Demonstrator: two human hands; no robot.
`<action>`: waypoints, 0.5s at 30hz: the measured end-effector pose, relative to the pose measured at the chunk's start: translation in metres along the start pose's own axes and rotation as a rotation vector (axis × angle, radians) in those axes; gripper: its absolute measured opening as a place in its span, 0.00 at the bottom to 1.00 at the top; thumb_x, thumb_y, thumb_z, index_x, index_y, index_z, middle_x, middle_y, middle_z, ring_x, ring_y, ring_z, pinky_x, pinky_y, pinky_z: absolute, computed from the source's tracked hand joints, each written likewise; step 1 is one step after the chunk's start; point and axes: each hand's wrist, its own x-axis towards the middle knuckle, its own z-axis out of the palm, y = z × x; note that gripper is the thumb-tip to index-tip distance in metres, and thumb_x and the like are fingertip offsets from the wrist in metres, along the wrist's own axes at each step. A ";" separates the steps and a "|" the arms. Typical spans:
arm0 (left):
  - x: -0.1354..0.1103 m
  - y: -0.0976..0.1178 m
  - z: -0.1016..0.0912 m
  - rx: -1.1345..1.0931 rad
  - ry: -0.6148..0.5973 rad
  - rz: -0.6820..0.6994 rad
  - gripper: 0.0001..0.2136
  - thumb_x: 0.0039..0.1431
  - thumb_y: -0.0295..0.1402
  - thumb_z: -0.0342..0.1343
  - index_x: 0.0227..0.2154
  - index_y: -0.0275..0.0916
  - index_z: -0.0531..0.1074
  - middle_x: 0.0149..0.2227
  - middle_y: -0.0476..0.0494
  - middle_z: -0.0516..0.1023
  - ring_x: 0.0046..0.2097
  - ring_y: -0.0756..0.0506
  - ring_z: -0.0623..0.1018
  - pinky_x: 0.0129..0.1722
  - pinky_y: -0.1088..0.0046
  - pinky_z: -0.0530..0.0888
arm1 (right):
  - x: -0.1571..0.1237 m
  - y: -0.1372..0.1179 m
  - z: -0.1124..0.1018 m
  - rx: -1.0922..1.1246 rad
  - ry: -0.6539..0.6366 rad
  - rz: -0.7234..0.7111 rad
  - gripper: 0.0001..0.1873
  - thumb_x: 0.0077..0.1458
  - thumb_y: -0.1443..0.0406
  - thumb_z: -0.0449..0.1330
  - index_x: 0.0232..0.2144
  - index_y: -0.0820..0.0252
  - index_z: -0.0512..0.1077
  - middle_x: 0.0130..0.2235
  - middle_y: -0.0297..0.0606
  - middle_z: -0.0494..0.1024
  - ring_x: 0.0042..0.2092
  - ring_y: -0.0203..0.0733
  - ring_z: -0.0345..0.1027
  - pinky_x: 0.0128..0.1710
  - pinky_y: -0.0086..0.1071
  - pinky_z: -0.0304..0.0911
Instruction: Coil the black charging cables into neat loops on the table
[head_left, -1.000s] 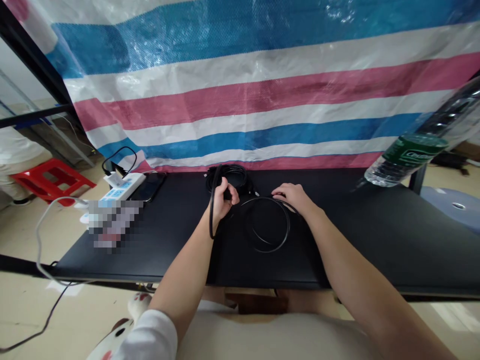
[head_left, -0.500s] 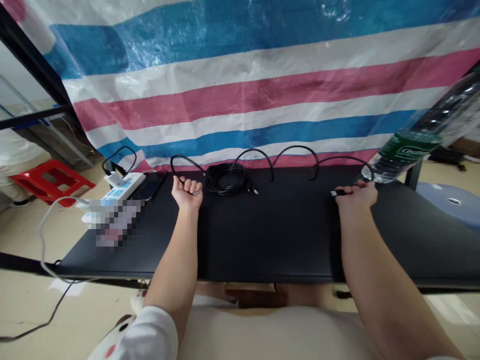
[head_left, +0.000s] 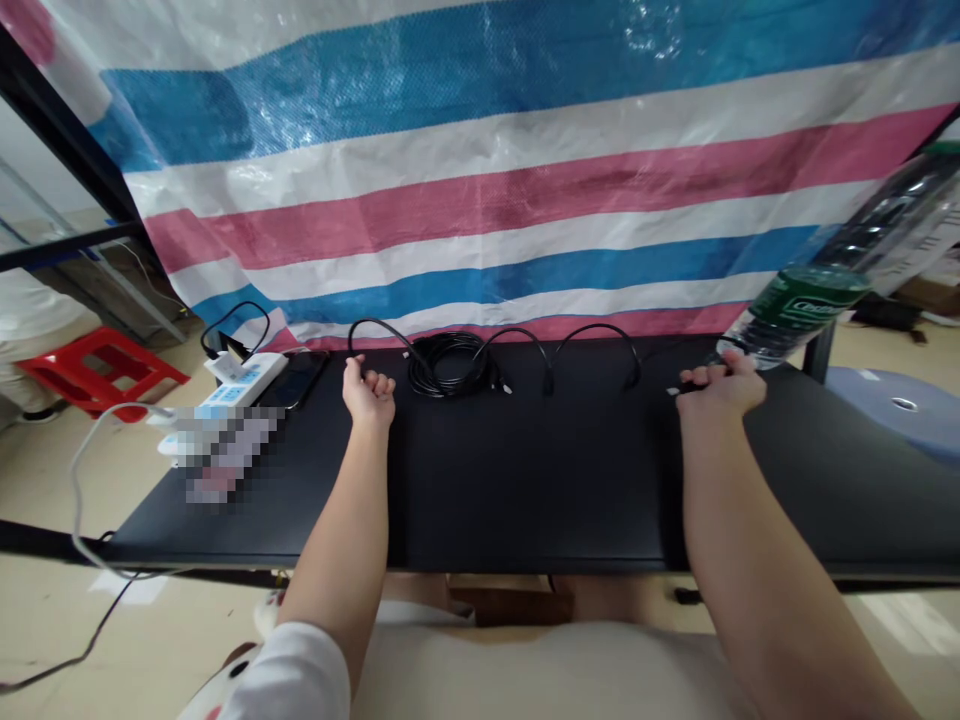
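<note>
A black cable (head_left: 600, 327) runs in wavy loops along the back of the black table (head_left: 525, 480). My left hand (head_left: 369, 392) is closed on its left part, where the cable arches up and over. My right hand (head_left: 721, 382) grips the other end beside the water bottle, with a light metal plug (head_left: 673, 391) poking out to the left of the fingers. Between the hands, nearer the left one, lies a coiled black cable (head_left: 448, 365) with its connector ends showing at its right side.
On the left are a white power strip (head_left: 244, 385) with plugs in it, a dark phone (head_left: 301, 380) and a blurred-out patch. A large water bottle (head_left: 799, 310) leans at the right rear. Striped sheeting (head_left: 480, 200) hangs behind; a red stool (head_left: 101, 368) stands on the floor.
The loops of the cable between my hands have sunk lower, toward the table. My right hand has shifted slightly right, and both hands still hold the cable.
</note>
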 end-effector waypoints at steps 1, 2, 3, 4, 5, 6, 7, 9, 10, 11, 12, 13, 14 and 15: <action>-0.003 -0.004 0.002 0.063 -0.058 0.035 0.12 0.60 0.41 0.55 0.25 0.41 0.65 0.11 0.63 0.47 0.13 0.56 0.51 0.15 0.80 0.51 | -0.008 0.000 0.007 -0.010 0.044 0.037 0.14 0.57 0.67 0.44 0.20 0.53 0.52 0.10 0.21 0.46 0.12 0.30 0.43 0.14 0.25 0.46; -0.005 -0.008 0.004 0.127 -0.104 0.078 0.12 0.57 0.41 0.57 0.25 0.40 0.67 0.11 0.62 0.49 0.13 0.56 0.52 0.15 0.80 0.51 | -0.015 0.000 0.013 -0.044 0.001 0.052 0.12 0.55 0.65 0.48 0.20 0.54 0.55 0.11 0.22 0.51 0.13 0.30 0.45 0.13 0.25 0.45; -0.007 -0.012 0.006 0.191 -0.140 0.127 0.12 0.55 0.42 0.59 0.25 0.39 0.68 0.11 0.61 0.51 0.13 0.56 0.54 0.15 0.80 0.52 | -0.022 0.002 0.019 -0.098 -0.093 0.043 0.12 0.54 0.62 0.53 0.21 0.54 0.57 0.13 0.25 0.60 0.13 0.30 0.48 0.13 0.25 0.44; -0.008 -0.015 0.006 0.253 -0.166 0.177 0.13 0.53 0.43 0.61 0.24 0.39 0.70 0.11 0.60 0.54 0.14 0.56 0.56 0.15 0.80 0.53 | -0.028 0.004 0.023 -0.156 -0.210 0.030 0.13 0.51 0.59 0.57 0.21 0.55 0.59 0.16 0.28 0.67 0.14 0.30 0.50 0.13 0.24 0.43; -0.010 -0.017 0.007 0.311 -0.182 0.224 0.14 0.51 0.44 0.62 0.23 0.38 0.71 0.11 0.59 0.57 0.14 0.56 0.57 0.15 0.79 0.54 | -0.033 0.007 0.026 -0.220 -0.339 0.017 0.14 0.48 0.55 0.61 0.22 0.55 0.62 0.20 0.31 0.72 0.15 0.30 0.52 0.12 0.24 0.43; -0.011 -0.019 0.006 0.365 -0.192 0.264 0.15 0.50 0.45 0.62 0.22 0.38 0.71 0.12 0.58 0.59 0.14 0.56 0.59 0.16 0.79 0.56 | -0.037 0.011 0.029 -0.283 -0.460 0.008 0.16 0.44 0.53 0.64 0.23 0.56 0.64 0.23 0.34 0.76 0.16 0.29 0.53 0.13 0.24 0.43; -0.011 -0.021 0.006 0.415 -0.198 0.296 0.15 0.49 0.45 0.62 0.22 0.37 0.72 0.12 0.57 0.61 0.15 0.56 0.60 0.16 0.78 0.57 | -0.041 0.014 0.030 -0.346 -0.568 0.005 0.18 0.41 0.51 0.66 0.25 0.56 0.67 0.25 0.36 0.77 0.17 0.29 0.53 0.13 0.24 0.43; -0.012 -0.022 0.005 0.498 -0.205 0.338 0.16 0.49 0.46 0.61 0.22 0.37 0.73 0.13 0.55 0.64 0.16 0.55 0.62 0.17 0.78 0.59 | -0.045 0.020 0.032 -0.453 -0.733 0.014 0.21 0.37 0.49 0.68 0.27 0.57 0.71 0.24 0.37 0.77 0.18 0.30 0.53 0.14 0.26 0.44; -0.013 -0.023 0.005 0.531 -0.206 0.353 0.16 0.49 0.46 0.61 0.21 0.37 0.73 0.14 0.54 0.65 0.16 0.55 0.63 0.18 0.77 0.60 | -0.047 0.021 0.032 -0.481 -0.793 0.023 0.22 0.37 0.48 0.68 0.28 0.58 0.72 0.23 0.36 0.76 0.18 0.30 0.53 0.15 0.26 0.45; -0.013 -0.024 0.004 0.562 -0.208 0.365 0.16 0.49 0.46 0.60 0.21 0.37 0.73 0.14 0.54 0.65 0.16 0.54 0.63 0.18 0.77 0.61 | -0.049 0.021 0.033 -0.487 -0.841 0.035 0.23 0.38 0.47 0.67 0.28 0.58 0.73 0.22 0.36 0.75 0.19 0.31 0.54 0.15 0.27 0.46; -0.014 -0.024 0.004 0.591 -0.209 0.375 0.16 0.50 0.46 0.60 0.20 0.37 0.73 0.14 0.53 0.65 0.17 0.54 0.64 0.18 0.77 0.61 | -0.051 0.021 0.033 -0.471 -0.880 0.050 0.23 0.39 0.46 0.66 0.28 0.58 0.73 0.21 0.36 0.73 0.19 0.32 0.54 0.15 0.28 0.46; -0.014 -0.025 0.004 0.620 -0.210 0.384 0.16 0.50 0.47 0.59 0.20 0.37 0.73 0.15 0.53 0.66 0.17 0.54 0.64 0.19 0.77 0.62 | -0.053 0.020 0.033 -0.446 -0.912 0.067 0.24 0.39 0.45 0.65 0.27 0.59 0.73 0.20 0.36 0.73 0.19 0.32 0.54 0.16 0.28 0.46; -0.014 -0.026 0.004 0.650 -0.212 0.392 0.16 0.51 0.47 0.58 0.20 0.37 0.73 0.15 0.52 0.66 0.17 0.54 0.65 0.19 0.76 0.62 | -0.055 0.018 0.034 -0.424 -0.939 0.085 0.24 0.37 0.46 0.66 0.27 0.59 0.73 0.20 0.36 0.72 0.19 0.32 0.54 0.16 0.28 0.47; -0.014 -0.028 0.005 0.682 -0.213 0.400 0.17 0.51 0.47 0.58 0.20 0.38 0.73 0.15 0.52 0.67 0.17 0.53 0.65 0.19 0.76 0.62 | -0.056 0.017 0.034 -0.420 -0.964 0.102 0.23 0.35 0.47 0.68 0.27 0.59 0.73 0.20 0.35 0.72 0.19 0.31 0.54 0.16 0.28 0.47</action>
